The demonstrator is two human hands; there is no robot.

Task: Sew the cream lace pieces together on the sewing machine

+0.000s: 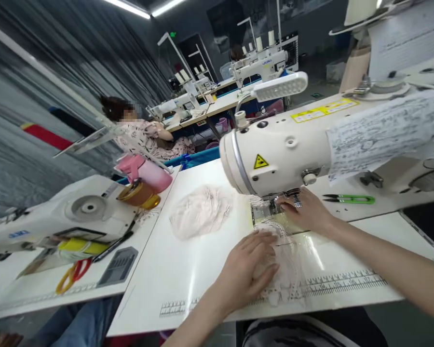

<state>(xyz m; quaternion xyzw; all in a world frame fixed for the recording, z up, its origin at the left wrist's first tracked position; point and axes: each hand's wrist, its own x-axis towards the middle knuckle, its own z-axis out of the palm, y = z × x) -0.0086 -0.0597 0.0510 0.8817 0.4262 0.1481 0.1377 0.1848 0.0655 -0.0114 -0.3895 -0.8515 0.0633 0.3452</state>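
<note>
My left hand [248, 270] lies flat, fingers spread, on a piece of pale pink lace fabric [287, 267] on the white sewing table [173, 274]. My right hand [305, 211] rests on the same lace right by the presser foot [275, 205] of the white sewing machine [285, 149], fingers bent and pressing the fabric down. A second bundle of pink lace [200, 212] sits to the left, past the needle.
Green thread snips [349, 198] lie behind my right hand. At left stands another sewing machine [65, 217], a pink bottle [148, 174], tape rolls [135, 193] and yellow-red scissors [72, 273]. A seated person [144, 137] works farther back. A lamp [280, 86] hangs over the machine.
</note>
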